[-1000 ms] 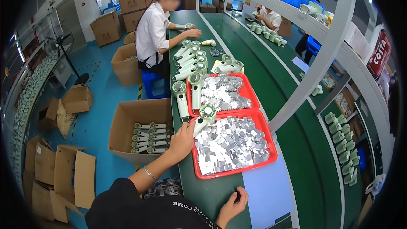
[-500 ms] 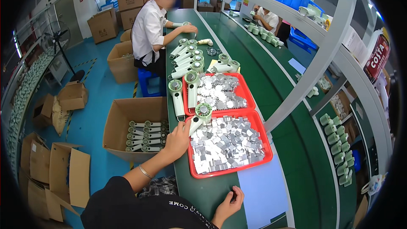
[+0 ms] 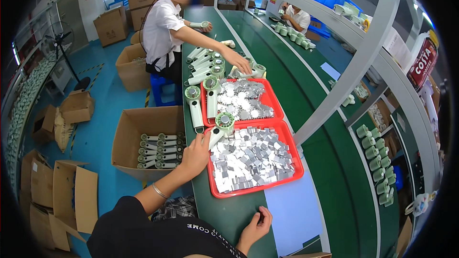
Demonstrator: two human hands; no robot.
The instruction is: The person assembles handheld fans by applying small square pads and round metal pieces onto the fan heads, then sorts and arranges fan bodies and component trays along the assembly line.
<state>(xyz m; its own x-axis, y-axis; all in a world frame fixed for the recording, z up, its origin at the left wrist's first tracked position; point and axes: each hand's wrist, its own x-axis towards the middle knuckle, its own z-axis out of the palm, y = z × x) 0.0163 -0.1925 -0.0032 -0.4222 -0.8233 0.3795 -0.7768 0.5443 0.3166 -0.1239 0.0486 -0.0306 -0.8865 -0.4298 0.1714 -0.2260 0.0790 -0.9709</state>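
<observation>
My left hand [image 3: 195, 155] is closed on the handle of a pale green handheld fan [image 3: 224, 121]. Its round head points away from me, over the far left corner of a red tray [image 3: 297, 177] heaped with small silvery metal plates [image 3: 251, 157]. Low on the green table, my right hand [image 3: 256, 228] rests near the tray's front edge with its fingers curled in; whatever may be inside them is hidden. Two more handheld fans, one upright-lying [image 3: 193, 106] and its neighbour [image 3: 211, 96], lie just beyond my left hand.
Behind my tray, another red tray [image 3: 276, 100] holds toothed silvery discs. A co-worker [image 3: 165, 33] sits at the far left, one arm stretched over several fans. Left of the table stands a cardboard box [image 3: 125, 157] of fans. A grey shelf post [image 3: 344, 62] slants across the right.
The co-worker has reached an arm across toward the fans behind the far tray. My left hand still grips the fan in nearly the same place. My view has shifted slightly.
</observation>
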